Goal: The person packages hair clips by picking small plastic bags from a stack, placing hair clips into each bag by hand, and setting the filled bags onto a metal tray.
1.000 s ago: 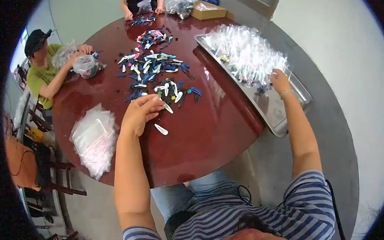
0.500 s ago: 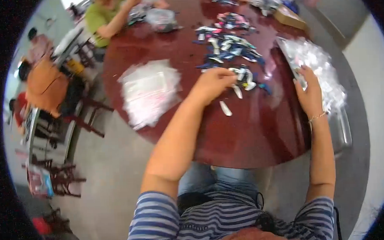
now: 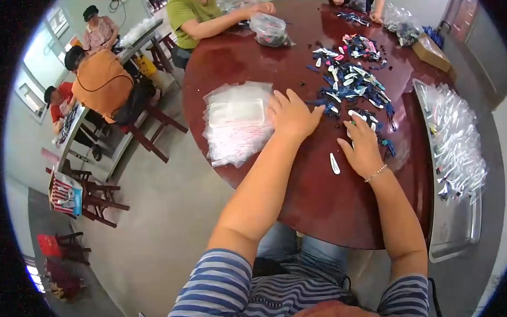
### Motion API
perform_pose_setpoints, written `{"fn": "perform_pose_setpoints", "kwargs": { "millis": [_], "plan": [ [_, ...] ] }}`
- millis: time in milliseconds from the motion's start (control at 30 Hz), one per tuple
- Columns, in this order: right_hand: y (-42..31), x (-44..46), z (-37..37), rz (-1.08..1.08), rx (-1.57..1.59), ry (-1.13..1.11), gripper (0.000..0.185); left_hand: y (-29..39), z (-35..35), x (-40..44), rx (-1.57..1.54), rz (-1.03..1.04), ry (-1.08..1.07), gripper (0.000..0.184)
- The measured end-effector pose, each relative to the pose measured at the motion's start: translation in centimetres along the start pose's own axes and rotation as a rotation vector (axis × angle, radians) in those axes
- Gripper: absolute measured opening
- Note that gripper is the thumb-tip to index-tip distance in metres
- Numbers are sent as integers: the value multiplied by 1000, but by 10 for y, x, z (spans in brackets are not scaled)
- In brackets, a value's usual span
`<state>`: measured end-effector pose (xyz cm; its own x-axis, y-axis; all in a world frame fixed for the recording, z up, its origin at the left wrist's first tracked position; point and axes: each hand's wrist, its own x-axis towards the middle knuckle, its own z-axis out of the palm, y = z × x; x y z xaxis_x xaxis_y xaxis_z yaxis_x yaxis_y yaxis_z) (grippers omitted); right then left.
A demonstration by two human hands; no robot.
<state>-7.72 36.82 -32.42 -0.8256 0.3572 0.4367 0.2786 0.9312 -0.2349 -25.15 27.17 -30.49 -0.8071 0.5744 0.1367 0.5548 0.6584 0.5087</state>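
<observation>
My left hand (image 3: 294, 117) is open over the table, its fingers spread at the right edge of a stack of clear plastic bags (image 3: 236, 142). Snap hair clips (image 3: 357, 79), mostly dark blue and white, lie in a loose heap beyond my hands. At the near end of this heap, my right hand (image 3: 364, 150) touches the clips with its fingertips, thumb held apart; I see no clip gripped in it. A single white snap clip (image 3: 334, 163) lies on the bare wood between my forearms.
A metal tray (image 3: 457, 229) at the table's right edge holds many filled clear bags (image 3: 456, 140). Across the round table (image 3: 322, 212), a person in green (image 3: 192, 15) sits by a bulging bag (image 3: 270, 30). A cardboard box (image 3: 432, 53) stands at far right. Other people sit at left.
My right hand has come left from the tray of bags to the clips. My left hand has left the clips, opened, and now reaches the bag stack. The view has shifted.
</observation>
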Motion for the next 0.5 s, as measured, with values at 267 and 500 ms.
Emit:
{"fn": "perform_pose_setpoints", "kwargs": {
  "millis": [267, 500],
  "plan": [
    [10, -11, -6, 73, 116, 22, 42, 6, 24, -17, 125, 170, -34, 94],
    [8, -10, -2, 48, 63, -7, 41, 9, 19, -18, 110, 258, -18, 89]
  ]
}}
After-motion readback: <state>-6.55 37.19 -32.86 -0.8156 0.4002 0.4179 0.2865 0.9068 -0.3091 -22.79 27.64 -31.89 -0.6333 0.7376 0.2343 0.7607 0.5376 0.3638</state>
